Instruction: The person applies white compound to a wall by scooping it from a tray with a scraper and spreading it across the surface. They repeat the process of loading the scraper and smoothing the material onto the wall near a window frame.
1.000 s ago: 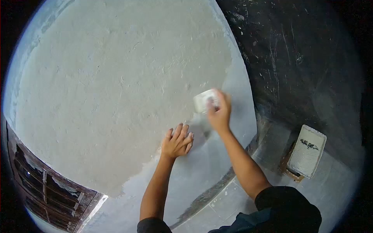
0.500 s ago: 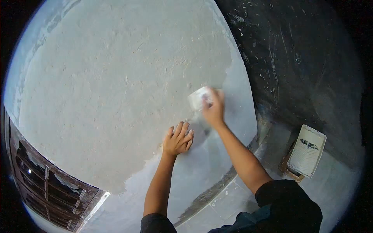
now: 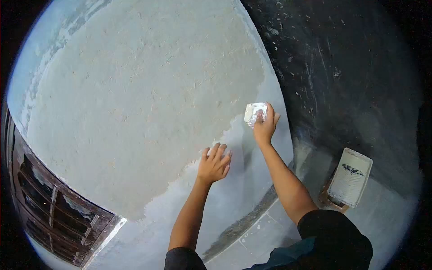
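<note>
Pale wall [image 3: 135,99] fills most of the view, rough beige patch over the upper part, smoother bluish-white along its lower and right edges. Dark scuffed surface [image 3: 346,67] on the right, barred window [image 3: 54,202] lower left, tiled floor [image 3: 261,234] below.

White pad [image 3: 250,114] is at the wall's right side, just beside the beige boundary, in the right hand [image 3: 265,130]. Fingers closed around its right side, thumb across the face; squarish, whitish, with a shiny, smeared-looking face. Exact type unclear, and contact with the wall can't be confirmed.

Left hand [image 3: 214,166] is empty: fingers spread and a bit bent, tips at or close to the wall near the ragged boundary. Firm contact, can't tell.

Handling, judged by look: pad seems light and fairly stiff, not very fragile; smeared face may be slippery or dusty. Best hold is by the side edges or the back, thumb and fingers opposed, keeping the flat working side free. Wall is rigid, surface probably gritty.

Shallow tray [image 3: 352,180] sits lower right on a brownish support, ridged inside, pale coating, dark marks in it. Rim looks the place to grip it.

No brand or label readable anywhere; tray marks don't resolve into letters.
</note>
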Action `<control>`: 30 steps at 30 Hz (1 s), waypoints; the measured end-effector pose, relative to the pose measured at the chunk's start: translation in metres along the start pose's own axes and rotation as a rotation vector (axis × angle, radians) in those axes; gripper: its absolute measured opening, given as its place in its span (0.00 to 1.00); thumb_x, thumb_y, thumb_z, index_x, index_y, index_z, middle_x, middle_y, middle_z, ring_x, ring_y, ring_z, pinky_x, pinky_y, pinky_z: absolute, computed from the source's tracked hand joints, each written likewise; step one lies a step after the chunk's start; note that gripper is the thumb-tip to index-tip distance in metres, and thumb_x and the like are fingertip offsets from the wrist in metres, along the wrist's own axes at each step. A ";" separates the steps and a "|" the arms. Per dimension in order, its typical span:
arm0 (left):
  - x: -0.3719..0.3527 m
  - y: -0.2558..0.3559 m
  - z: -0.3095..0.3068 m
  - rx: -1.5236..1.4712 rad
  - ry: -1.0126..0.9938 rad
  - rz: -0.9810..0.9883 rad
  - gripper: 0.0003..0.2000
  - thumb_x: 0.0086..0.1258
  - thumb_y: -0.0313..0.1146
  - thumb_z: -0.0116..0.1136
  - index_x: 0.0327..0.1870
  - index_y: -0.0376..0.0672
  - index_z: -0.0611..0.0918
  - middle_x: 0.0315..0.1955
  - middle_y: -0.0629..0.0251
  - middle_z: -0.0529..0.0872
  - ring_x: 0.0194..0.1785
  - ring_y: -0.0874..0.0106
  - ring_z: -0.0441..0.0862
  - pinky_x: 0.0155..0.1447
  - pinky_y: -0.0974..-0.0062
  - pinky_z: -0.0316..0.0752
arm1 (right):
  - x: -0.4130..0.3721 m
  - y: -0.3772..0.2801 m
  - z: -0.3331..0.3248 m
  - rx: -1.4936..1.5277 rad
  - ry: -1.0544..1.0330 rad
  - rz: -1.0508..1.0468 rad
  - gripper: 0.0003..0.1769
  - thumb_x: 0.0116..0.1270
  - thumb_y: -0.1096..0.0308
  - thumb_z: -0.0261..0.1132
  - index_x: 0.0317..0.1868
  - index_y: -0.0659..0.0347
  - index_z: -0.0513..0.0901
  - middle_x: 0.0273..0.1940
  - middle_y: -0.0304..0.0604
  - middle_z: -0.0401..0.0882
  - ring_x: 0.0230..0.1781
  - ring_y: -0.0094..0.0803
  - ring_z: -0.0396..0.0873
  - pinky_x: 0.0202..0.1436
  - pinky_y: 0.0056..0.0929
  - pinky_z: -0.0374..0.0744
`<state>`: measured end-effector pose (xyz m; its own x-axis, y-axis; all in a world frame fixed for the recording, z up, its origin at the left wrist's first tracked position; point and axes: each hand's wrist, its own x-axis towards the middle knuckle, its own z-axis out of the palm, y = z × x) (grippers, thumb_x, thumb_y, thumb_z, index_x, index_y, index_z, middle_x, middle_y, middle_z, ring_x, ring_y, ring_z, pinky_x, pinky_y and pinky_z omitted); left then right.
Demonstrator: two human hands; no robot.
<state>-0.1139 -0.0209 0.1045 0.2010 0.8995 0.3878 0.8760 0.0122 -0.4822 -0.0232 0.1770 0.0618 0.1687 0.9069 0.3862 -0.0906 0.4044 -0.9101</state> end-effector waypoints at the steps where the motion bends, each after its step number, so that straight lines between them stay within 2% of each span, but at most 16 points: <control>1: 0.002 0.010 0.001 -0.073 -0.047 0.009 0.17 0.57 0.40 0.58 0.48 0.51 0.76 0.56 0.63 0.73 0.62 0.64 0.68 0.59 0.57 0.60 | -0.001 0.000 -0.010 -0.008 -0.044 -0.028 0.27 0.61 0.79 0.58 0.62 0.59 0.68 0.52 0.56 0.68 0.53 0.52 0.69 0.56 0.43 0.70; 3: 0.009 0.028 0.007 -0.116 -0.055 0.013 0.17 0.57 0.37 0.58 0.49 0.50 0.76 0.55 0.63 0.73 0.61 0.64 0.68 0.59 0.57 0.60 | 0.000 0.000 -0.026 -0.033 -0.086 -0.060 0.28 0.60 0.81 0.57 0.63 0.60 0.66 0.53 0.56 0.66 0.54 0.52 0.69 0.57 0.43 0.70; 6: 0.027 0.054 0.013 -0.146 -0.036 -0.005 0.17 0.57 0.37 0.58 0.50 0.49 0.76 0.54 0.62 0.73 0.60 0.63 0.68 0.59 0.56 0.61 | 0.005 0.001 -0.052 0.005 -0.106 0.009 0.31 0.60 0.83 0.54 0.65 0.62 0.62 0.56 0.58 0.64 0.58 0.52 0.67 0.63 0.43 0.66; 9: 0.049 0.078 0.020 -0.216 -0.019 0.002 0.18 0.57 0.36 0.58 0.50 0.47 0.76 0.53 0.61 0.73 0.59 0.62 0.68 0.59 0.56 0.61 | 0.018 0.015 -0.077 0.034 -0.074 0.017 0.32 0.59 0.84 0.54 0.66 0.62 0.61 0.59 0.59 0.63 0.61 0.52 0.66 0.65 0.43 0.64; 11: 0.063 0.097 0.025 -0.280 0.003 -0.042 0.19 0.57 0.36 0.57 0.51 0.46 0.75 0.52 0.61 0.73 0.59 0.61 0.68 0.59 0.56 0.61 | 0.027 0.028 -0.096 0.050 -0.036 0.028 0.31 0.59 0.84 0.56 0.63 0.63 0.62 0.59 0.58 0.65 0.61 0.48 0.68 0.64 0.41 0.66; 13: 0.084 0.129 0.034 -0.360 0.039 -0.054 0.19 0.57 0.36 0.57 0.51 0.44 0.75 0.51 0.60 0.73 0.58 0.60 0.68 0.59 0.56 0.61 | 0.039 0.038 -0.131 0.259 -0.063 0.130 0.26 0.59 0.85 0.57 0.59 0.64 0.65 0.55 0.55 0.71 0.57 0.44 0.73 0.61 0.37 0.69; 14: 0.094 0.145 0.039 -0.417 0.063 -0.082 0.20 0.57 0.36 0.57 0.51 0.42 0.75 0.51 0.59 0.73 0.58 0.59 0.67 0.60 0.56 0.60 | 0.047 0.054 -0.147 0.173 -0.019 0.078 0.23 0.60 0.85 0.57 0.56 0.64 0.66 0.50 0.52 0.74 0.54 0.40 0.75 0.57 0.34 0.71; 19: 0.137 0.212 0.052 -0.583 0.104 -0.090 0.19 0.58 0.36 0.55 0.51 0.39 0.74 0.51 0.56 0.72 0.58 0.57 0.67 0.59 0.56 0.60 | 0.072 0.062 -0.221 -0.047 0.061 0.065 0.22 0.61 0.83 0.58 0.56 0.64 0.68 0.50 0.53 0.76 0.52 0.39 0.76 0.56 0.34 0.72; 21: 0.153 0.233 0.060 -0.642 0.105 -0.087 0.19 0.59 0.36 0.54 0.51 0.39 0.74 0.51 0.54 0.72 0.58 0.56 0.67 0.58 0.57 0.60 | 0.083 0.087 -0.245 -0.064 0.064 0.157 0.21 0.61 0.82 0.59 0.55 0.65 0.70 0.49 0.51 0.78 0.51 0.37 0.78 0.54 0.33 0.74; 22: 0.164 0.243 0.066 -0.654 0.092 -0.098 0.20 0.59 0.36 0.54 0.52 0.38 0.74 0.52 0.54 0.72 0.58 0.55 0.67 0.58 0.57 0.60 | 0.089 0.089 -0.258 -0.096 0.091 0.074 0.19 0.61 0.82 0.60 0.54 0.65 0.73 0.47 0.49 0.80 0.50 0.36 0.79 0.53 0.32 0.75; 23: 0.177 0.255 0.072 -0.666 0.078 -0.109 0.20 0.60 0.37 0.53 0.52 0.37 0.73 0.52 0.53 0.72 0.58 0.54 0.67 0.58 0.57 0.60 | 0.098 0.093 -0.274 -0.120 0.110 0.076 0.19 0.61 0.82 0.60 0.54 0.65 0.73 0.47 0.49 0.80 0.50 0.36 0.79 0.53 0.32 0.75; 25: 0.195 0.288 0.089 -0.735 0.041 -0.088 0.21 0.60 0.37 0.54 0.53 0.36 0.72 0.53 0.52 0.72 0.59 0.54 0.67 0.59 0.58 0.60 | 0.113 0.109 -0.310 -0.041 0.107 0.300 0.18 0.61 0.81 0.60 0.53 0.65 0.75 0.46 0.49 0.81 0.49 0.36 0.79 0.52 0.32 0.75; 27: 0.217 0.324 0.106 -0.728 0.017 -0.075 0.23 0.61 0.37 0.54 0.55 0.34 0.71 0.53 0.51 0.72 0.60 0.55 0.67 0.60 0.59 0.61 | 0.129 0.152 -0.355 -0.136 0.106 0.258 0.18 0.62 0.80 0.59 0.54 0.65 0.76 0.46 0.50 0.81 0.49 0.35 0.79 0.51 0.31 0.75; 29: 0.240 0.355 0.113 -0.755 -0.052 -0.032 0.25 0.62 0.37 0.55 0.57 0.32 0.69 0.54 0.50 0.72 0.61 0.55 0.67 0.61 0.60 0.61 | 0.142 0.165 -0.392 -0.186 0.107 0.276 0.16 0.66 0.83 0.54 0.55 0.68 0.73 0.46 0.42 0.80 0.45 0.25 0.78 0.46 0.23 0.77; 30: 0.251 0.365 0.118 -0.749 -0.044 -0.018 0.25 0.62 0.38 0.54 0.58 0.32 0.69 0.55 0.49 0.72 0.60 0.55 0.67 0.61 0.60 0.61 | 0.150 0.171 -0.405 -0.257 0.099 0.232 0.16 0.66 0.83 0.53 0.54 0.68 0.74 0.44 0.41 0.80 0.43 0.25 0.78 0.45 0.23 0.77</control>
<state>0.2041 0.2607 -0.0673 0.1799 0.9188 0.3515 0.9461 -0.2594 0.1938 0.3837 0.3344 -0.0964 0.2677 0.9502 0.1598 0.1104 0.1345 -0.9847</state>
